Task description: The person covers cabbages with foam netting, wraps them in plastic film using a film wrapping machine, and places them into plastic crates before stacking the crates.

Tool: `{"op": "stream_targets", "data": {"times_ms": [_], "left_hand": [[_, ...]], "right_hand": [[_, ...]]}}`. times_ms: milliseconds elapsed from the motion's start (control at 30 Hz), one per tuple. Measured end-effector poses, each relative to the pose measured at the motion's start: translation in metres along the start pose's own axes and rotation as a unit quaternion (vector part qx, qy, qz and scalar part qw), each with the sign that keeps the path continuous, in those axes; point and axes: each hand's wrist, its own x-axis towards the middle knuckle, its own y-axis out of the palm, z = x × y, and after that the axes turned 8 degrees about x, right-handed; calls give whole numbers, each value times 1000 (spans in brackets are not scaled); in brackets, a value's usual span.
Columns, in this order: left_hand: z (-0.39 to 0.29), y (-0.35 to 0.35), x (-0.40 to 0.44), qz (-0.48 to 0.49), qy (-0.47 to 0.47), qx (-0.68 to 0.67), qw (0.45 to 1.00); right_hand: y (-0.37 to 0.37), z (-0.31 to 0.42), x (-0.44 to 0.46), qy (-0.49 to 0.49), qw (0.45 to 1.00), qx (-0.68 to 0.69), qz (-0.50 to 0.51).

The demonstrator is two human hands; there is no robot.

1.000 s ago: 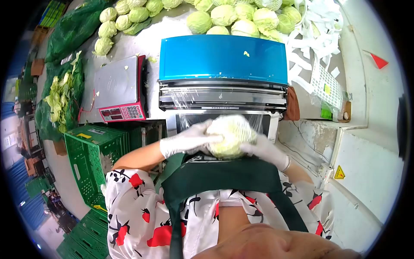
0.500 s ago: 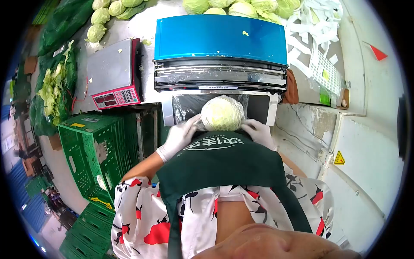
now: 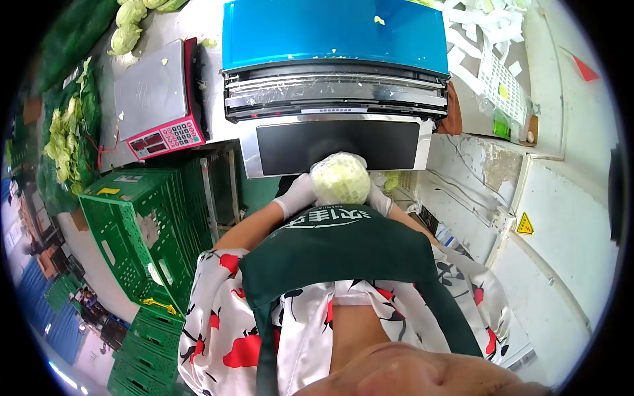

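Observation:
A pale green cabbage (image 3: 340, 179) in clear film sits between my two gloved hands, against the front of the dark green apron (image 3: 337, 254). My left hand (image 3: 298, 194) is at its left side, with the fingers partly hidden behind it. On its right side is my right hand (image 3: 379, 198), mostly hidden by the cabbage. Both hands hold it from the sides. Just beyond it lies the black plate (image 3: 284, 146) of the wrapping machine, whose blue cover (image 3: 333, 33) stands farther back.
A scale (image 3: 155, 92) with a red keypad stands on the table at the left. Green crates (image 3: 125, 244) are stacked at the lower left. White netting strips (image 3: 492, 26) and a white perforated tray (image 3: 505, 82) lie at the back right. A white wall is on the right.
The cabbage has come back from over the machine's plate toward the apron, with both hands closer around it. Film that stretched from the machine earlier is now only around the cabbage. The view has tilted downward.

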Motion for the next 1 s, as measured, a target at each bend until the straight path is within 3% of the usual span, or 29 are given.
{"op": "stream_targets", "data": {"times_ms": [33, 67, 100, 133, 167, 200, 233, 267, 300, 367, 400, 433, 467, 500, 533, 567, 600, 633, 667, 700, 767, 800, 900, 1000], "left_hand": [[7, 14, 1, -42, 11, 8, 999], [3, 0, -5, -38, 33, 79, 996], [-7, -24, -8, -36, 54, 152, 986], [-13, -45, -8, -150, 78, 108, 980], [-37, -88, -4, -171, 68, 76, 980], [-44, -103, 5, -310, 94, -21, 946], [-69, -131, 7, -360, -2, -196, 912], [-78, -158, 8, -334, -71, -320, 884], [-108, -185, 8, -271, -123, -496, 815], [-102, -185, 15, -221, -3, -412, 884], [-98, -186, 10, -204, 75, -402, 889], [-92, -184, 0, -186, 147, -388, 891], [-72, -159, -8, -51, 56, -575, 814], [-72, -168, -27, 51, 50, -735, 674], [-58, -159, -42, 37, -11, -769, 638], [-42, -147, -53, 30, -67, -797, 599], [-37, -145, -72, -110, -71, -765, 631], [-17, -142, -96, -247, 1, -499, 830], [3, -139, -120, -414, -35, -158, 896], [-2, -165, -145, -458, -56, -261, 848], [-12, -217, -194, -559, -59, -449, 695], [7, -236, -225, -615, -70, -455, 640], [58, -265, -339, -746, -130, -359, 546], [101, -271, -412, -777, -197, -377, 464]], "right_hand": [[11, 22, 5, 92, 934, 327, 116], [28, 44, 1, -39, 976, 152, 150], [44, 70, -4, -172, 968, -32, 179], [55, 91, -12, -156, 966, 6, 205], [66, 112, -21, -138, 962, 43, 230], [78, 138, -30, -18, 946, 211, 244], [92, 167, -36, 103, 891, 366, 249], [112, 193, -38, 178, 876, 371, 252], [119, 205, -41, 95, 930, 247, 256], [128, 217, -54, -80, 964, -12, 254], [133, 217, -59, -142, 971, -76, 179], [138, 226, -60, -437, 816, -370, 80], [131, 216, -51, -426, 848, -314, -24], [125, 206, -42, -412, 871, -233, -128], [118, 197, -33, -402, 878, -142, -219], [120, 208, -35, -415, 887, -72, -191], [124, 218, -37, -382, 908, -42, -166], [125, 227, -39, -352, 924, -9, -152], [116, 230, -36, -350, 929, -38, -112], [118, 235, -35, -355, 926, -63, -110], [112, 247, -35, -354, 923, -120, -87], [108, 256, -27, -348, 927, -110, -88], [101, 287, -21, -346, 929, -83, -103], [70, 331, 4, -374, 916, -89, -115]]}}
